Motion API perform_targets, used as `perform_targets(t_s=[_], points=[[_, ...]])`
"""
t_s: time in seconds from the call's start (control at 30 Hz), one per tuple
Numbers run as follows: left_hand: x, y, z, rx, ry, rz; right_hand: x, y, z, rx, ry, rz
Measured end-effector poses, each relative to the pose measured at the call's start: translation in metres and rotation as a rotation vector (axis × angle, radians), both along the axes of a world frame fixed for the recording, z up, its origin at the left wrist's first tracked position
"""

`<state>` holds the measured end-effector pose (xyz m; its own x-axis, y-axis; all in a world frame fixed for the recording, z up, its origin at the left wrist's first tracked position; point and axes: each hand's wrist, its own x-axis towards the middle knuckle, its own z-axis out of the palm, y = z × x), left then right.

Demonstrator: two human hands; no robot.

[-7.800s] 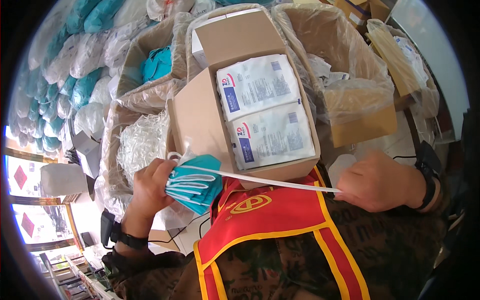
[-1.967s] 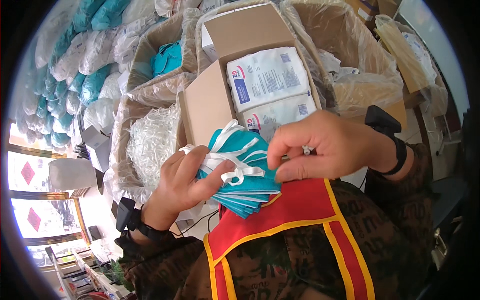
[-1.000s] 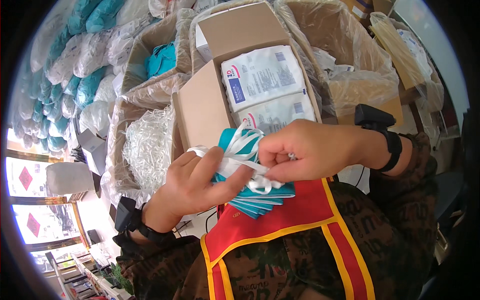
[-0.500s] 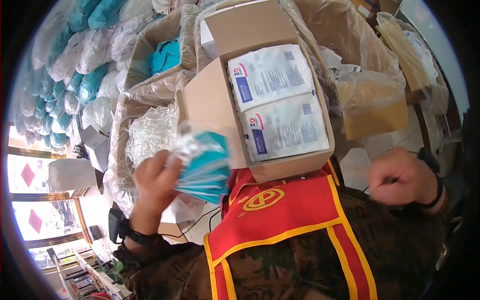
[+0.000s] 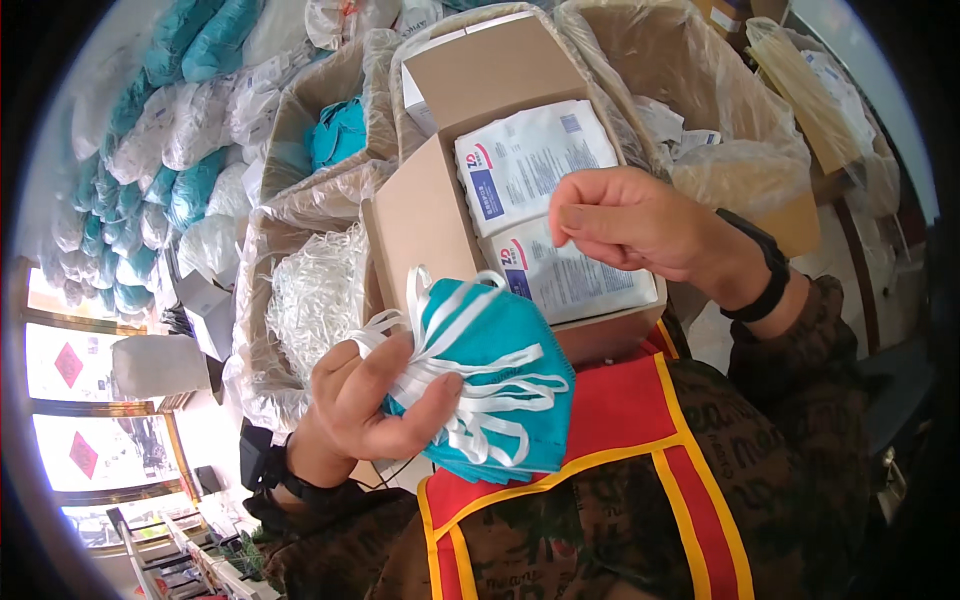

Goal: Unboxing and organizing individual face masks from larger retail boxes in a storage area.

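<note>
My left hand [image 5: 375, 405] is closed around a stack of teal folded face masks [image 5: 500, 335]. Their white ear loops [image 5: 495, 395] hang in a loose bunch over the front of the stack and between my fingers. To the right and higher up is my right hand [image 5: 625, 222], its fingers curled in and pressed together with nothing seen in them. It hovers over an open cardboard box [image 5: 415, 205]. Two white printed packs [image 5: 535, 155] lie side by side in that box, the nearer one partly covered by my right hand.
Left of the box, a plastic-lined carton holds a heap of white straps [image 5: 318, 285]. Behind it, another lined carton contains teal masks [image 5: 338, 132]. A lined carton [image 5: 740, 165] with a few white packs stands at right. Filled clear bags [image 5: 190, 125] are piled at far left.
My left hand has brought the masks rightward and turned them so the loops face up. My right hand has come in from the right to above the packs.
</note>
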<state>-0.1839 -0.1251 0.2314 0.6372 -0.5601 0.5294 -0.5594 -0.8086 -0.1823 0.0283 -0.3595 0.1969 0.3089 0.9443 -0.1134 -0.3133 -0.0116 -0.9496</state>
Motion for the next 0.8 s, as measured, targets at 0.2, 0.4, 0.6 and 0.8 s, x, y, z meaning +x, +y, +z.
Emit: perform_targets(t_s=[0.2, 0.4, 0.6, 0.8], points=[[-0.011, 0.004, -0.046, -1.774, 0.476, -0.065, -0.012, 0.037, -0.027, 0.003, 0.130, 0.040], [0.060, -0.023, -0.032, -2.108, 0.544, -0.829, -0.034, 0.063, -0.044, 0.060, 0.133, 0.091], [0.076, -0.042, -0.008, -2.307, 0.388, -0.584, -0.043, 0.055, -0.038, 0.041, 0.086, 0.037], [0.080, -0.036, -0.005, -2.227, 0.314, -0.627, -0.053, 0.030, -0.027, 0.112, 0.199, 0.222]])
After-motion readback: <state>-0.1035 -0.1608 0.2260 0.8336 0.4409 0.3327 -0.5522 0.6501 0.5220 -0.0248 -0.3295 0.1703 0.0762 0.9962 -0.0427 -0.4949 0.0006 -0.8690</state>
